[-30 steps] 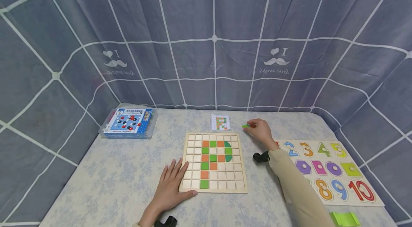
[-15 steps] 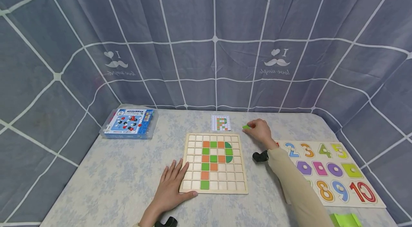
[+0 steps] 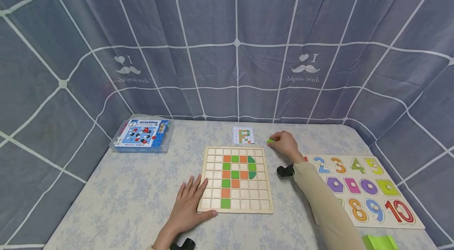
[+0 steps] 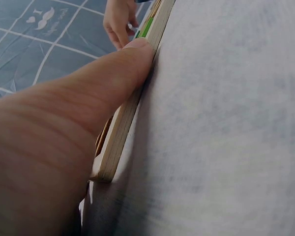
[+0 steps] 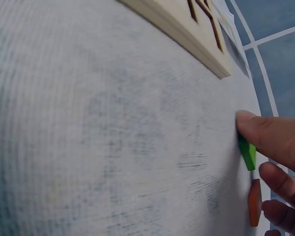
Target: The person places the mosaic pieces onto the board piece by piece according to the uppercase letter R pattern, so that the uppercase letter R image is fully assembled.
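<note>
My left hand (image 3: 188, 204) rests with spread, straight fingers on the left edge and lower left corner of a wooden grid board (image 3: 244, 193). Its thumb (image 4: 123, 64) lies along the board's edge in the left wrist view. Orange and green square tiles and two darker green rounded pieces form a P-like pattern in the grid. Beyond the board's upper right corner, my right hand (image 3: 285, 144) pinches a green tile (image 5: 248, 156), low at the tabletop. An orange tile (image 5: 254, 202) is beside its lower fingers in the right wrist view.
A small pattern card (image 3: 243, 135) with an R lies behind the board. At the right is a number and shape puzzle board (image 3: 358, 195), partly under my right forearm, with a bright green holder (image 3: 380, 242) in front. A boxed molecule set (image 3: 142, 136) stands back left.
My right hand stays at nearly the same place, its fingers shifting slightly over the green tile. The orange tile, visible in the fingers earlier, is now hidden in the head view. My left hand is still.
</note>
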The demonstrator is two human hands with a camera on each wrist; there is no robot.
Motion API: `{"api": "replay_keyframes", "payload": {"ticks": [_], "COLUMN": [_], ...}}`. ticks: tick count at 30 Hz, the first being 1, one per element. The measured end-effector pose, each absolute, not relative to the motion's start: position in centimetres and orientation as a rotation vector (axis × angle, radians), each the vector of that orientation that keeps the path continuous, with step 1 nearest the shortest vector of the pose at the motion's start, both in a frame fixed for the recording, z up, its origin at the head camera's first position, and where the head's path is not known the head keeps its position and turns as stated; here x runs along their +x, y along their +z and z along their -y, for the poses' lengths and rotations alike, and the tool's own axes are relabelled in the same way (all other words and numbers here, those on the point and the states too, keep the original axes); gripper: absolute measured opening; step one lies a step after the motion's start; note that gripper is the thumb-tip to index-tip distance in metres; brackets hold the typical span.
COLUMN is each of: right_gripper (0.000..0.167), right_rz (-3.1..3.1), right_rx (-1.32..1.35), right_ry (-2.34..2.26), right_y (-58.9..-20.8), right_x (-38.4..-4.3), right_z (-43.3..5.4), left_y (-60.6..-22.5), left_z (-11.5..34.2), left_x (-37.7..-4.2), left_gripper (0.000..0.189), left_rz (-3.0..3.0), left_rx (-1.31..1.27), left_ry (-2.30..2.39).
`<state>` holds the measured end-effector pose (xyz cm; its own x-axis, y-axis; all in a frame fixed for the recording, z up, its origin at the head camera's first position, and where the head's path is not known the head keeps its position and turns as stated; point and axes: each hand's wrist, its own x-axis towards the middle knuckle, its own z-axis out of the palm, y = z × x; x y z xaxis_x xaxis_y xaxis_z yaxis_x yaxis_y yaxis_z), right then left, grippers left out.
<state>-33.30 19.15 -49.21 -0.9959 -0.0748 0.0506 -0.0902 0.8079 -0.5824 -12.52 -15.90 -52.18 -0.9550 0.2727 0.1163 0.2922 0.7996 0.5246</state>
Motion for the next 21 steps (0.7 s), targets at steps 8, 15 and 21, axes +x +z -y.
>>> {"api": "replay_keyframes", "payload": {"ticks": [8, 15, 21], "right_gripper": [0.026, 0.025, 0.026], "right_rz": [3.027, 3.043, 3.053], "right_rx": [0.139, 0.084, 0.103], "right_ry": [0.969, 0.979, 0.934], "right_y": [-48.6, -48.4, -48.2], "right_x": [-33.1, -32.7, -32.2], "right_z": [-19.2, -19.1, -18.9], "left_y": [-52.2, -52.2, -52.2], "left_z": [15.9, 16.0, 16.0], "left_x": [-12.6, -12.5, -12.4], "left_gripper": [0.096, 0.096, 0.096], "left_rz": [2.944, 2.955, 2.953], "left_rx": [-0.479, -0.478, -0.474], "left_ry": [-0.863, -0.866, -0.848]}}
